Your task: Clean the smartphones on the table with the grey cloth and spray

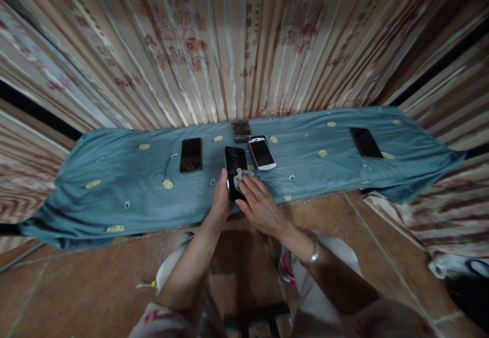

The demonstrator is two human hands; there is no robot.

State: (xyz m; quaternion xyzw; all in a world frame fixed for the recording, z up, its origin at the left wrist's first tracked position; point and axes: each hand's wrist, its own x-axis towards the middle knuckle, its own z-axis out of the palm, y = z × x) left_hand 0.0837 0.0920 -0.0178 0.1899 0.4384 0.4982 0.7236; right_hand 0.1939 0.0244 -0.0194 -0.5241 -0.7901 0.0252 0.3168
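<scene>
Black phone (234,157) above near side of bench (145,200), between hands, long axis pointing forward | left hand (220,198) closed round its left edge | right hand (263,208) curled, holding pale wipe (240,174) against screen

This looks like a home, or at least a curtained-off corner of one, judging by the pleated curtains (217,47) printed with reddish flowers, the long, narrow desk (141,210) draped in patterned blue-green cloth (305,170), and the brown tiled floor (347,231).
</scene>
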